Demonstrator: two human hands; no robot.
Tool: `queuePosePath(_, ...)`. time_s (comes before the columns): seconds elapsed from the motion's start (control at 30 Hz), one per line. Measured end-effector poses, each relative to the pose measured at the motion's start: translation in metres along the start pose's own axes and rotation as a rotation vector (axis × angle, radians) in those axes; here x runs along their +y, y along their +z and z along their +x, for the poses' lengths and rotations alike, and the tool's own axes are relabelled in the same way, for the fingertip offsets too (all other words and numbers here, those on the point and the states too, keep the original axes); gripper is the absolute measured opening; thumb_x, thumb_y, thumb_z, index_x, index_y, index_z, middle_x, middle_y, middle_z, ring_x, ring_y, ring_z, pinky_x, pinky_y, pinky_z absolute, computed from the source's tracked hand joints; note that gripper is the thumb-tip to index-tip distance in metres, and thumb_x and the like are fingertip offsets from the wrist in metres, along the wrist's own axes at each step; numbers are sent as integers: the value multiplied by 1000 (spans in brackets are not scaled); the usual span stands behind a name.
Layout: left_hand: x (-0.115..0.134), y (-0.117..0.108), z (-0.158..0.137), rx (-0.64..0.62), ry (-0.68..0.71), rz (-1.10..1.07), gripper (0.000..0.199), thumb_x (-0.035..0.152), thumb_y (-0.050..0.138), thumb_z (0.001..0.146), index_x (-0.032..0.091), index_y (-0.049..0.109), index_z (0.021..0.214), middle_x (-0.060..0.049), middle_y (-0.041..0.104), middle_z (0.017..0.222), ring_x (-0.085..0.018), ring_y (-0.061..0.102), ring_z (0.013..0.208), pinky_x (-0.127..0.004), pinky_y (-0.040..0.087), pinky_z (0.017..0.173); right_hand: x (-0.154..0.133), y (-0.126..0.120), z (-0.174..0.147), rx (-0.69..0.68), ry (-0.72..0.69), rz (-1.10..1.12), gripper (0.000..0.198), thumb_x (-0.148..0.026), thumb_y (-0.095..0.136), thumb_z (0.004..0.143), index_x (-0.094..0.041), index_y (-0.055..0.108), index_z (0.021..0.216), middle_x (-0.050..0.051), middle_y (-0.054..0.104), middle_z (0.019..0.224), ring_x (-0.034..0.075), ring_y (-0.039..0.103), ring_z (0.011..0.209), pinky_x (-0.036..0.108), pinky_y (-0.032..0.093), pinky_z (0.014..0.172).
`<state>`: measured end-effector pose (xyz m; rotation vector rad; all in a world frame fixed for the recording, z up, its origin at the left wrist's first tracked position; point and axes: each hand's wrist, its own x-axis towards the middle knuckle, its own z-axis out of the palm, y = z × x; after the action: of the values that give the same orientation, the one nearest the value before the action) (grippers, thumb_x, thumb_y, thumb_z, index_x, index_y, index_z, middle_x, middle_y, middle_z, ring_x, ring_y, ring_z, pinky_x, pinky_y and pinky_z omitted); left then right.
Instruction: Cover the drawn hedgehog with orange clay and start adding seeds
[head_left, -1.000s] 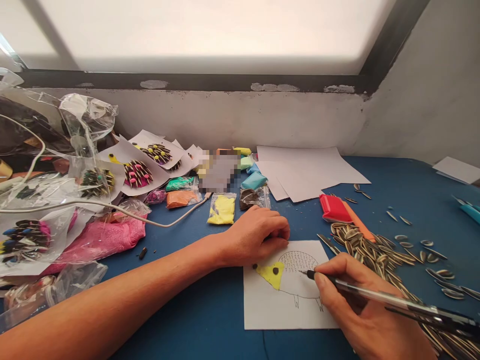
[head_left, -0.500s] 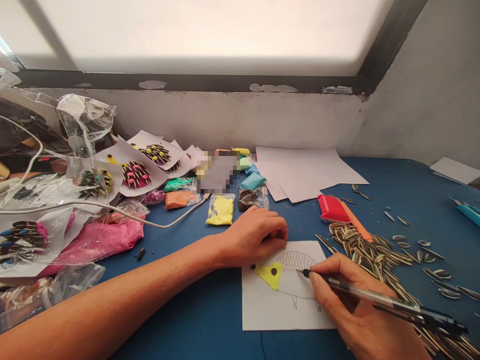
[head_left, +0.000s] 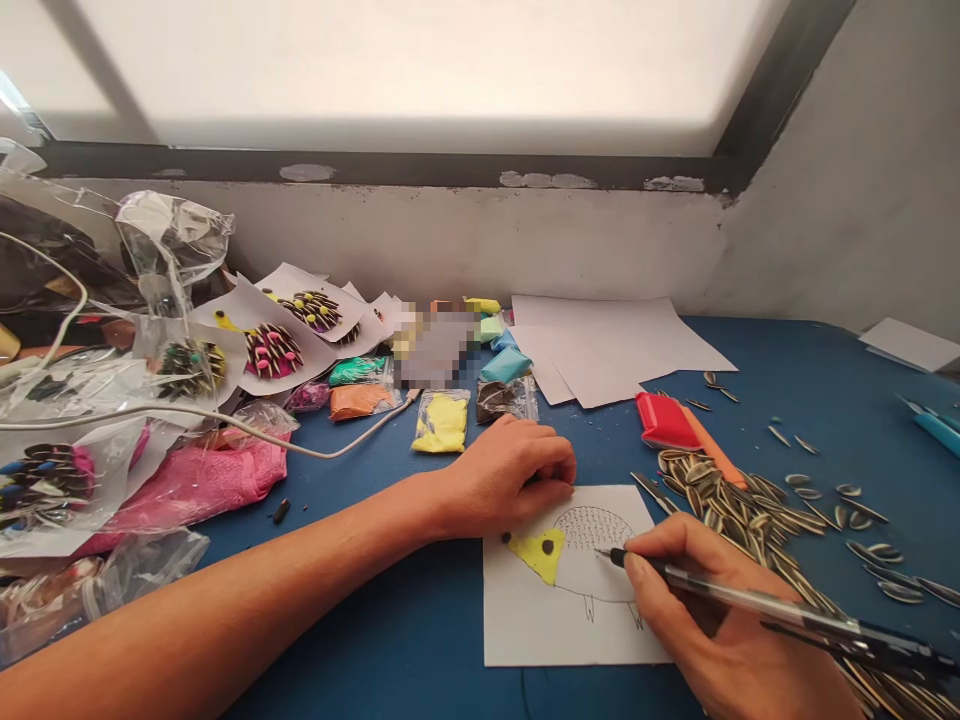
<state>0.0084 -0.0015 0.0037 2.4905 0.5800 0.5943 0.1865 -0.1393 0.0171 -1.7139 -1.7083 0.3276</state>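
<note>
A white sheet of paper lies on the blue table, bearing a pen-drawn hedgehog with a yellow clay face and dark eye and nose dots. My left hand rests on the sheet's upper left edge, its fingers curled in with nothing visible in them. Between thumb and fingers my right hand grips a black and clear pen. The pen's tip is on or just over the hedgehog's body, below rows of small marks. Part of the sheet's right side is hidden behind my right hand.
Striped sunflower seeds spread on the right, beside a red clay packet. Blank sheets lie at the back. Clay bags, such as a yellow one, a white cable and finished seed hedgehogs stand left.
My right hand and the pen have shifted slightly right and down, the tip moving a little lower on the hedgehog's body. My left hand stays in place on the sheet.
</note>
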Motion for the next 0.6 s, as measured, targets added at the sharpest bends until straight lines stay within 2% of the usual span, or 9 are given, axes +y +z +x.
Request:
queuePosePath(0.17,1,0,-1,-11,-16,13,7,17,62,90,17,62,83,3,61,79,-12,52,76,-30,34,77,-10,1,-2,104,93,-42,20,-34,50,87,-28,56,69,-6,56,56,13,54,51,23,42,48)
queuePosePath(0.3,2,0,-1,-19,-22,11,7,17,62,90,17,61,83,2,61,79,-12,52,76,-30,34,77,-10,2,-4,79,98,-38,20,-35,51,88,-28,58,70,-5,58,57,14,55,53,25,43,52)
queuePosePath(0.6,1,1,-2,-5,-3,-6,7,16,62,90,16,61,83,2,60,77,-12,51,74,-30,33,76,-4,2,-4,30,85,-40,19,-38,53,89,-28,61,75,-6,61,59,15,56,53,27,39,50)
